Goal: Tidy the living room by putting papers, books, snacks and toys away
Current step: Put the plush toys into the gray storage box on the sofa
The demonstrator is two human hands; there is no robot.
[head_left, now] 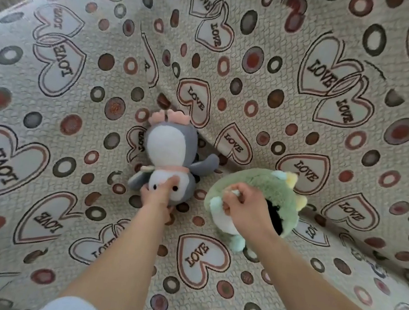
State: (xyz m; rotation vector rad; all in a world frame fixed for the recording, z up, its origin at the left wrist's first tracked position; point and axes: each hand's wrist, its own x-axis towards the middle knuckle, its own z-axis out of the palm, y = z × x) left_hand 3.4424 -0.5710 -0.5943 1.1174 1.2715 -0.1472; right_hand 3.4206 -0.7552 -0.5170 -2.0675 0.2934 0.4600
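Note:
A grey and white plush penguin [170, 151] with pink feet lies on its back on the sofa seat, head toward me. My left hand [159, 195] grips its head, thumb across the face between the black eyes. To its right sits a round green plush dinosaur [268, 187] with a white belly, teal limbs and yellow spikes. My right hand [243, 206] holds the dinosaur with curled fingers around its front.
The sofa cover [72, 139] is beige with LOVE hearts and circles, and it runs over the seat and up the backrest [312, 52]. A fold in the cover [212, 145] marks the seam behind the toys.

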